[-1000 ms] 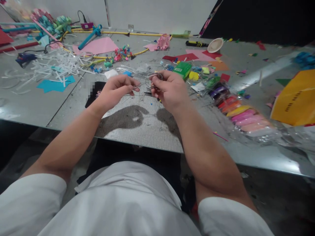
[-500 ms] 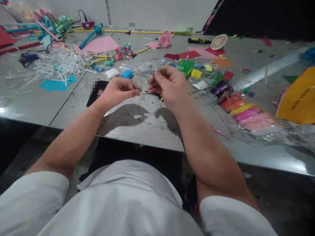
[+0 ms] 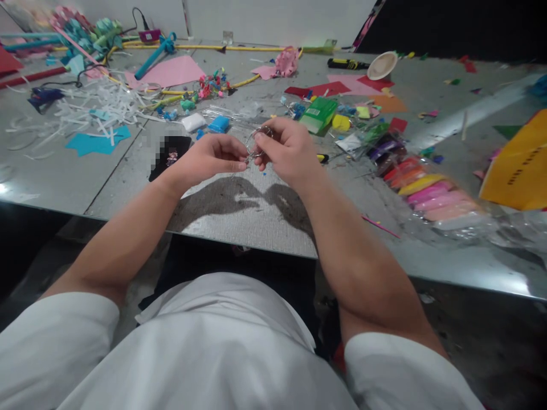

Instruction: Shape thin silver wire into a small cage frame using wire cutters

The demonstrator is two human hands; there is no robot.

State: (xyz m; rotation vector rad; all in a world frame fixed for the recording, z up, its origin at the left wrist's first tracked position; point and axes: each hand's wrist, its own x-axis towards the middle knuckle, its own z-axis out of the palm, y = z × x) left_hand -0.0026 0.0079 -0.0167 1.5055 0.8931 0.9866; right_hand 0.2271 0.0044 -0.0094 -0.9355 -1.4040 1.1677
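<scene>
Thin silvery metal rings with a bit of chain, like a key ring (image 3: 255, 154), are held up between my two hands above the table. My right hand (image 3: 290, 149) pinches the ring part between thumb and fingers. At its lower left, my left hand (image 3: 209, 158) pinches the small end of the chain; the fingertips of both hands almost meet. Finer details of the metal are too small to make out. Beside my left wrist lies a black phone-like slab (image 3: 173, 154). A yellow and black tool (image 3: 322, 158) pokes out from behind my right hand.
White paper strips (image 3: 102, 108) and a blue paper piece (image 3: 100, 141) lie left. Blue (image 3: 219, 124) and white packets (image 3: 194, 122) sit beyond my hands. To the right are a green packet (image 3: 318, 114), colourful clay packs (image 3: 431, 188) and a yellow packet (image 3: 519, 165).
My hands have drawn closer together, and the metal ring now shows more clearly between them. My right hand shifted slightly left, uncovering more of the yellow and black tool. The view moved a little.
</scene>
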